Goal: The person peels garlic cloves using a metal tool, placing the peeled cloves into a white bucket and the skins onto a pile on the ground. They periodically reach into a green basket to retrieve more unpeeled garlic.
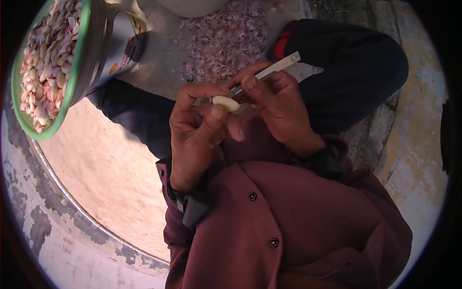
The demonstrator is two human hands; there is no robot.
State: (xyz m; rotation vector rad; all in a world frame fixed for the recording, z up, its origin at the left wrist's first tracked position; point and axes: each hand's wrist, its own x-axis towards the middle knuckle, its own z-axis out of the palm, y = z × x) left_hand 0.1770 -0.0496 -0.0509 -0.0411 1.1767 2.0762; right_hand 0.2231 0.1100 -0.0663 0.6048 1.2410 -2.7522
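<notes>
- Left hand [187,137]: grip closed, pale garlic clove [227,103] pinched between thumb and fingers.
- Right hand [286,115]: grip closed on knife [289,60], just beside clove.
- Risk, judged: smooth clove may roll, letting blade slip into left thumb.

Open path ahead, above the garlic skins [226,41].
Basket [77,72] and bucket [115,48] obstruct beyond the left hand [192,137]; bent right leg [356,65] beyond the right hand [286,113].
</notes>
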